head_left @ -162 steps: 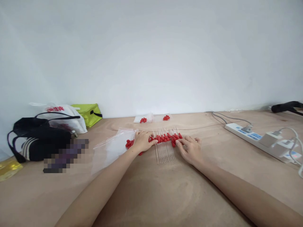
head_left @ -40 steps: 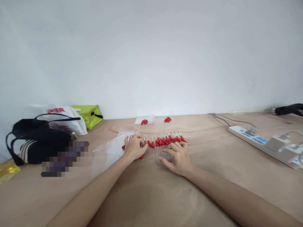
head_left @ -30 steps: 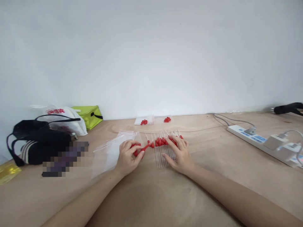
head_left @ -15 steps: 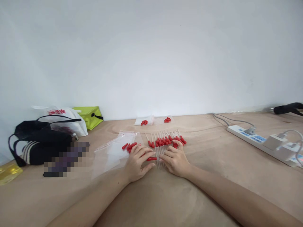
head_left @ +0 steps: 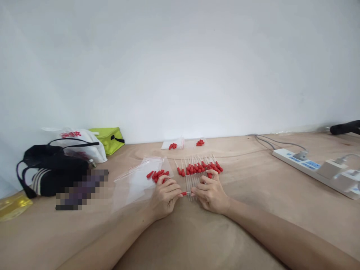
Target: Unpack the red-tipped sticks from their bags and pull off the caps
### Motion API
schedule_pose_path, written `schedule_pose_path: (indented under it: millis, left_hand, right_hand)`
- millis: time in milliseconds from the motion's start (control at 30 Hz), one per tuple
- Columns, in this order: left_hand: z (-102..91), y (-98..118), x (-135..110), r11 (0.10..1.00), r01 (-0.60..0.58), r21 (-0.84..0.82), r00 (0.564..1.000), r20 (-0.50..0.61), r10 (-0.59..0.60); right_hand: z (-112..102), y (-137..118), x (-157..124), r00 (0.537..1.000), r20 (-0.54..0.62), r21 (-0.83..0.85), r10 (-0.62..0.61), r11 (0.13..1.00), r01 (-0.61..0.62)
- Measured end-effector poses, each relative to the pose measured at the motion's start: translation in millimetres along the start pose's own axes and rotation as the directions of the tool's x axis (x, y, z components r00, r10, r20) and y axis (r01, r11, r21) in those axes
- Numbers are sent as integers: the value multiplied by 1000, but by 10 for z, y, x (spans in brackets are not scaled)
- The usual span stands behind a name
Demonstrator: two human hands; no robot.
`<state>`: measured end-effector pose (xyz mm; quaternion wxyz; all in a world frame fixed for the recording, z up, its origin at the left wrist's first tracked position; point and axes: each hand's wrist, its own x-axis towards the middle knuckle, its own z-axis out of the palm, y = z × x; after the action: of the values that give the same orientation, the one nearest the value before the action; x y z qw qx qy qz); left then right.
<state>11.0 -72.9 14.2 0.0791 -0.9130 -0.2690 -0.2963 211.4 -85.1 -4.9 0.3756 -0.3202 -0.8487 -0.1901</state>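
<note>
Left hand (head_left: 164,195) pinches a red cap (head_left: 183,193) at its fingertips; right hand (head_left: 211,193) pinches the near end of a clear tube (head_left: 189,193) against it, both low on the desk (head_left: 253,210). Just behind lie the row of capped tubes (head_left: 199,168) and loose red caps (head_left: 157,174) on a clear bag (head_left: 135,180). Bare desk lies right of the hands up to the power strip (head_left: 315,168); black bag (head_left: 47,168) sits well left.

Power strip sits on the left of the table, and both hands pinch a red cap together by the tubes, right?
Not quite. The head view shows the power strip on the right. The left hand and right hand do pinch a red cap by the tubes.
</note>
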Motion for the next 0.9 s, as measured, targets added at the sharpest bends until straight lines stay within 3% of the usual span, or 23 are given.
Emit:
schedule_pose_path:
  millis: [167, 300, 433, 567, 767, 900]
  left_hand:
    - [-2, -36, -25, 1000, -12, -14, 1000, -15, 12]
    - [-18, -145, -105, 992, 128, -14, 989, -78, -129]
    - [-28, -240, -78, 951, 286, -119, 938, -167, -303]
    - [-129, -462, 53, 869, 491, -65, 843, -214, -493]
    - [-349, -868, 84, 713, 700, -40, 714, 2, -701]
    - [-325, -885, 21, 717, 696, 22, 717, 20, -697]
  right_hand:
    - [-12, 10, -27, 1000, 10, 5, 4, 1000, -4]
    - [-68, 146, -131, 993, 1, 19, 116, 993, -116]
    - [-82, 243, -184, 954, -54, 42, 296, 955, -294]
    - [-22, 170, -67, 944, -19, 95, 329, 941, -326]
    - [152, 13, 193, 959, 34, 37, 281, 959, -282]
    - [296, -68, 251, 982, 45, -92, 181, 980, -176]
